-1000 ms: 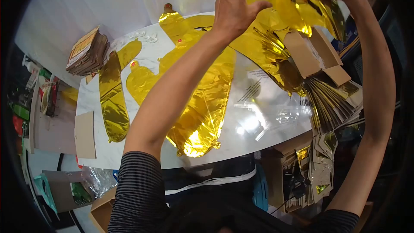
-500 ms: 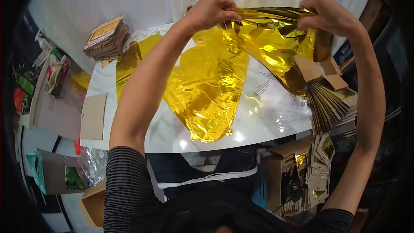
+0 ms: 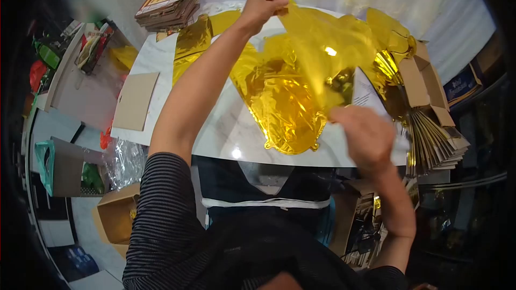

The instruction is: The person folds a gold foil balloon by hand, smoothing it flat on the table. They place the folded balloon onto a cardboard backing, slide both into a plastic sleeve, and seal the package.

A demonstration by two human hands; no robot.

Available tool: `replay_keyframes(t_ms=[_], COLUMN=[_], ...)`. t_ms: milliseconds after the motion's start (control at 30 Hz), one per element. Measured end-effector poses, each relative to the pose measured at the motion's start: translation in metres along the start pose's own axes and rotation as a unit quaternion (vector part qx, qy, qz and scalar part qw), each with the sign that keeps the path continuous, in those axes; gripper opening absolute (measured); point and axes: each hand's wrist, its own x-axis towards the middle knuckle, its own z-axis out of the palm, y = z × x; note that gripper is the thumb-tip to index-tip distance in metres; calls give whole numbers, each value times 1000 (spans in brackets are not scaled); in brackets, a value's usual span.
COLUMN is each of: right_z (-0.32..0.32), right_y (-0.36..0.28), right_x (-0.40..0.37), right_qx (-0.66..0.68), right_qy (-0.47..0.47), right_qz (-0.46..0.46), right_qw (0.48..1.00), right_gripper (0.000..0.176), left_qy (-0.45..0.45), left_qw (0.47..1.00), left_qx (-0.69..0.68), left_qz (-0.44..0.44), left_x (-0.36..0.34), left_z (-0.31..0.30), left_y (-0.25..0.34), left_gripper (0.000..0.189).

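Note:
Gold foil (image 3: 338,43) stretches between my two hands, its lower part blurred by motion. My left hand (image 3: 263,8) pinches its upper corner near the far edge of the table. Closer to me, at the right, my right hand (image 3: 363,131) is closed at the foil's lower end; motion smears its fingers. Beneath lies another gold foil piece (image 3: 290,113) with a rounded end, flat on the white marbled table (image 3: 215,129). More gold foil (image 3: 193,40) spreads at the left, partly behind my left arm.
A stack of packets (image 3: 167,5) stands at the back left, with a cardboard sheet (image 3: 136,101) nearer. At the right are an open cardboard box (image 3: 422,83) and fanned flat packets (image 3: 435,142). Another open box (image 3: 115,220) sits below the table at the left.
My right hand has swung down and toward me from the far right, drawing the foil out diagonally. My left hand stays high with its corner. The view has shifted somewhat.

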Motion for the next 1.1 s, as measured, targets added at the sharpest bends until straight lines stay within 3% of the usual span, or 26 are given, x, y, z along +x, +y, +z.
replay_keyframes(t_ms=[133,267,333,733,833,900,1033,1100], right_z=[54,81,87,102,104,105,103,103], right_y=[-35,-45,-46,-46,-46,-46,-46,-45], right_x=[-33,-60,-64,-67,-68,-69,-69,-68], right_qx=[-11,16,25,44,59,60,61,61], right_qy=[-37,-68,-85,-102,-104,-103,-108,-106], right_qz=[20,46,52,52,57,57,59,58], right_qw=[999,996,995,992,991,991,991,991], right_gripper=[26,20,15,18,19,19,19,19], left_qy=[61,95,17,21,15,37,45,22], left_qw=[991,989,992,987,992,986,988,986], left_qx=[123,35,58,90,66,54,46,105], left_qz=[2,-104,-107,-133,-109,-151,-140,-126], left_x=[-7,-8,-4,-2,-1,-8,-4,-11], left_z=[4,7,4,5,0,0,-5,-5], left_y=[-38,-61,-66,-66,-70,-56,-58,-45], left_gripper=[36,38,64,56,52,45,40,39])
